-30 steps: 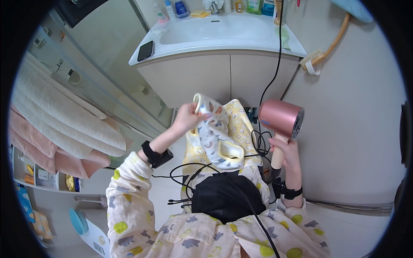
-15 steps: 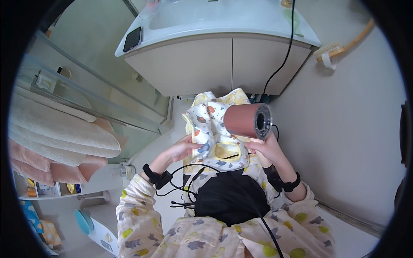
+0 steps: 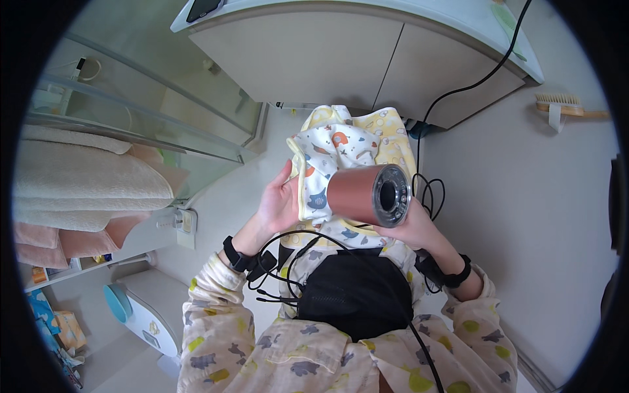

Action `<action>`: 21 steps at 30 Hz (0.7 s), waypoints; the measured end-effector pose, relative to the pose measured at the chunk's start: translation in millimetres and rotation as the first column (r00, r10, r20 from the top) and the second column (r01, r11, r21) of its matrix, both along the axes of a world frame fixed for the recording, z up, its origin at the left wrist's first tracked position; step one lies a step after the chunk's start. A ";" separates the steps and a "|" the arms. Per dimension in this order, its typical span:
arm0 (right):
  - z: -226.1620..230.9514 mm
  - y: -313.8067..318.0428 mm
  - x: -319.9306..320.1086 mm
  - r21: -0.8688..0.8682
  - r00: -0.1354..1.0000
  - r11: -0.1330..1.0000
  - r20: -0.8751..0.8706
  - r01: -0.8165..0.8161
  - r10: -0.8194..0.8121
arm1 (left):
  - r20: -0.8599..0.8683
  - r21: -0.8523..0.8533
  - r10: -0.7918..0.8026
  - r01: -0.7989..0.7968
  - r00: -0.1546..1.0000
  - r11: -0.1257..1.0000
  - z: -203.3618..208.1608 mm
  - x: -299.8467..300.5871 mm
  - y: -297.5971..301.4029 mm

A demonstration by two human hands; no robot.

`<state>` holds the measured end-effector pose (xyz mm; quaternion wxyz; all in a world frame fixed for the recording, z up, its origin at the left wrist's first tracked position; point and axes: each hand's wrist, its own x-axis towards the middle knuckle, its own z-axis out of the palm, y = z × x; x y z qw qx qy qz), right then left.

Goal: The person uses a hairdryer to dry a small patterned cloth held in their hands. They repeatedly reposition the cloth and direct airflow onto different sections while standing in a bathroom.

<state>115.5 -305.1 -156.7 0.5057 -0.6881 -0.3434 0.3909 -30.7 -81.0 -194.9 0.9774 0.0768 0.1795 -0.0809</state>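
Note:
My right hand is closed around the handle of a rose-coloured hair dryer, most of which hides behind its barrel. The clear ring at the barrel's end points right, and the other end faces the cloth. Across my knees lies a small white garment with animal prints and yellow edging. Below it shows a yellow patterned cloth. My left hand rests open against the garment's left edge, thumb raised and apart, with its fingertips hidden behind the fabric.
A washbasin cabinet stands ahead, with a black cord running down past it. Towels hang on the left near a glass shower screen. A wooden brush hangs on the right wall. Cables and a black pouch lie on my lap.
My left hand has let go of the garment's edge and risen beside it, fingers spreading. The hair dryer has moved slightly left and down over the garment. The whole view has shifted.

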 end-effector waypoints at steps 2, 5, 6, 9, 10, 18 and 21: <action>-0.3 3.3 -0.3 -0.026 0.999 1.000 0.041 -0.002 0.003 | -0.018 -0.041 0.014 -0.015 1.000 0.999 -5.9 -1.0 -2.3; -1.0 7.7 1.2 -0.112 0.992 0.988 -0.070 -0.109 0.101 | 0.073 -0.095 0.019 -0.012 0.997 0.995 -16.2 -0.5 -1.2; -3.2 11.0 -4.7 -0.005 0.998 1.000 0.052 -0.023 0.023 | 0.127 -0.161 0.027 -0.006 0.992 0.987 -18.9 -1.1 -1.3; -6.5 15.3 -1.8 -0.106 0.991 0.987 0.036 -0.123 0.128 | 0.013 -0.073 0.026 -0.025 1.000 0.997 -23.7 0.5 1.2; -7.3 15.3 -4.6 -0.088 0.993 0.990 0.032 -0.111 0.114 | 0.020 -0.090 0.017 -0.015 1.000 0.996 -24.3 1.3 2.5; -4.1 18.5 -8.3 -0.189 0.998 0.982 0.039 -0.031 0.039 | 0.054 -0.165 -0.064 0.072 0.996 0.984 -21.7 11.6 16.9; -0.1 16.5 -9.9 -0.105 0.997 0.994 0.070 -0.022 0.030 | 0.049 -0.102 -0.080 0.085 0.996 0.991 -13.7 13.5 19.9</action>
